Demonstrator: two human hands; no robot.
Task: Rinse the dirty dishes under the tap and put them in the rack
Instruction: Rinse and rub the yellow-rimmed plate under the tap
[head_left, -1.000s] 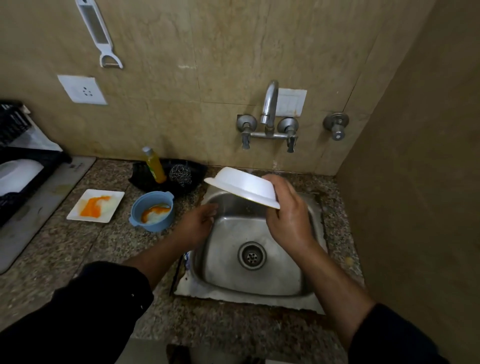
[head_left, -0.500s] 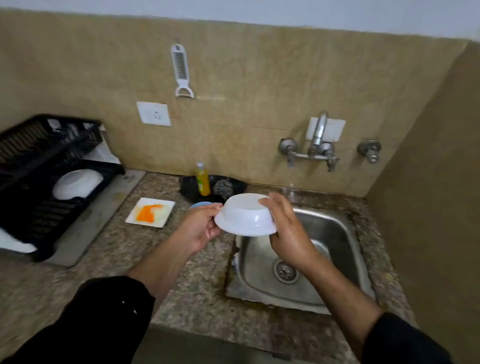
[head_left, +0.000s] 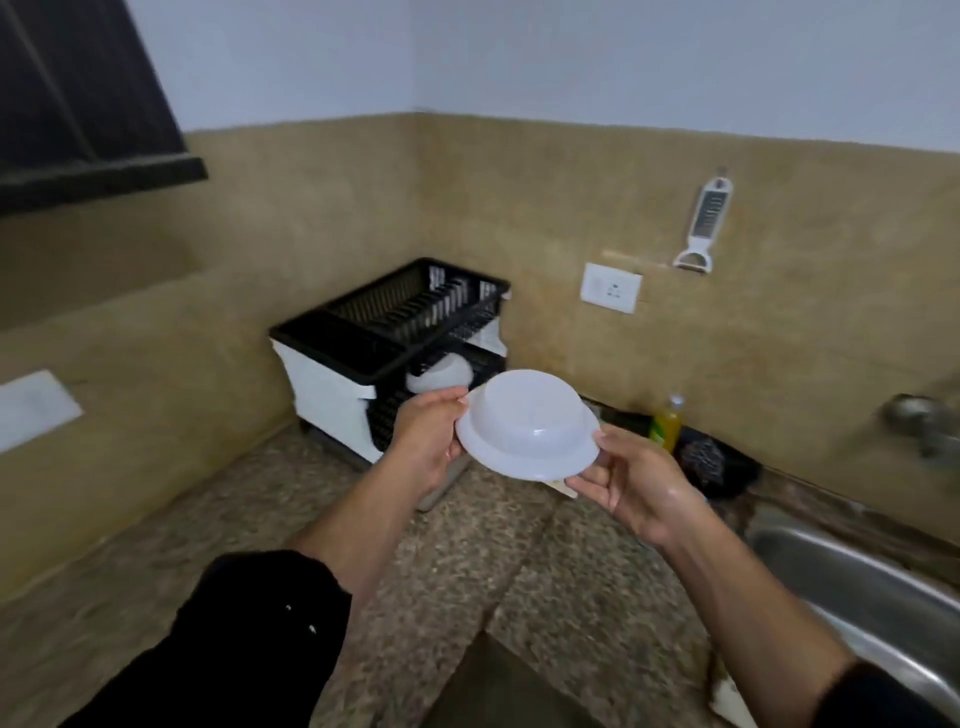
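I hold a white bowl (head_left: 527, 423) upside down in the air, just in front of the black two-tier dish rack (head_left: 384, 332) in the corner. My left hand (head_left: 426, 439) grips the bowl's left rim. My right hand (head_left: 636, 488) pinches the right rim with thumb and fingers. Another white bowl (head_left: 441, 374) lies on the rack's lower tier, partly hidden behind my left hand. The steel sink (head_left: 878, 597) is at the lower right, and a tap valve (head_left: 919, 418) shows at the right edge.
A yellow soap bottle (head_left: 667, 423) and a steel scrubber (head_left: 701, 460) stand on a dark tray by the wall. A peeler (head_left: 704, 223) and a wall socket (head_left: 610, 287) are on the tiled wall. Speckled granite counter (head_left: 291, 499) spreads below my arms.
My view has swung left, from the sink to the rack. Both hands have carried the upturned bowl left, from over the sink to just in front of the rack.
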